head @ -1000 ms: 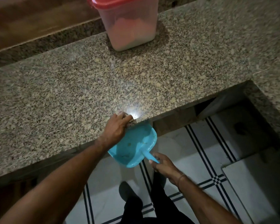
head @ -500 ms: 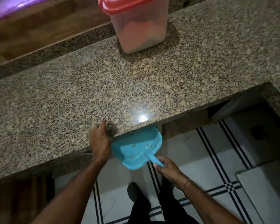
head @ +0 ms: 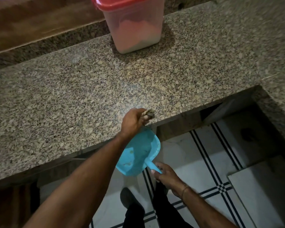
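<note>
My left hand grips a small bunched grey cloth at the front edge of the speckled granite counter. Just below that edge hangs a light blue dustpan, its mouth tucked under the counter lip and a few crumbs lying inside. My right hand holds the dustpan by its short handle, thumb on top. My left forearm crosses over the pan's left side and hides part of it.
A clear plastic container with a red lid, part filled with pale powder, stands at the back of the counter. The counter turns a corner at the right. Below lies a white tiled floor with black lines, where my dark-trousered legs stand.
My left hand with the cloth swept left along the counter edge, then came back right to above the dustpan. The dustpan stayed under the edge in my right hand.
</note>
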